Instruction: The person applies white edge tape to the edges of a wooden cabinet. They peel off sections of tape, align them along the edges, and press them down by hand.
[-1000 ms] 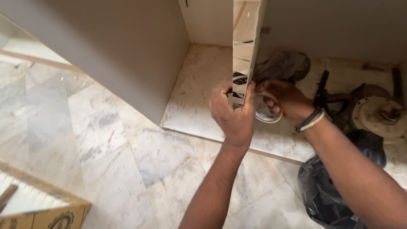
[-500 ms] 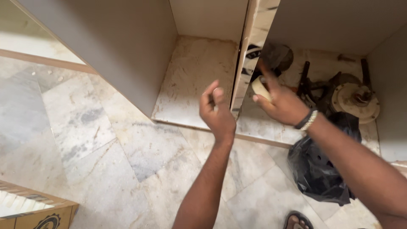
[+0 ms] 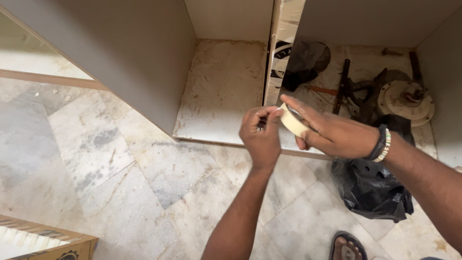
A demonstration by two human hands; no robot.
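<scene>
A grey open cabinet (image 3: pixel 120 58) fills the upper view, its two bays parted by a thin upright divider panel (image 3: pixel 275 62) whose front edge faces the person. A pale marble floor (image 3: pixel 120 163) runs under and in front of it. The right bay holds dark metal parts (image 3: pixel 358 91), a round cream disc-shaped fitting (image 3: pixel 404 98) and a grey bundle (image 3: pixel 305 58); a black plastic bag (image 3: pixel 370 185) slumps on the floor just outside, near a sandalled foot (image 3: pixel 347 246). At bottom left is the corner of a cardboard box (image 3: pixel 45 240). Both hands meet in front of the divider's lower edge. The right hand (image 3: pixel 337 135), with a beaded bracelet (image 3: pixel 383 143) at the wrist, is closed round a roll of cream masking tape (image 3: pixel 293 123), holding it edge-on and seemingly steady. The left hand (image 3: pixel 261 136) has its fingertips pinched at the roll's rim, apparently on the loose end of the tape, though that end is too small to make out.
</scene>
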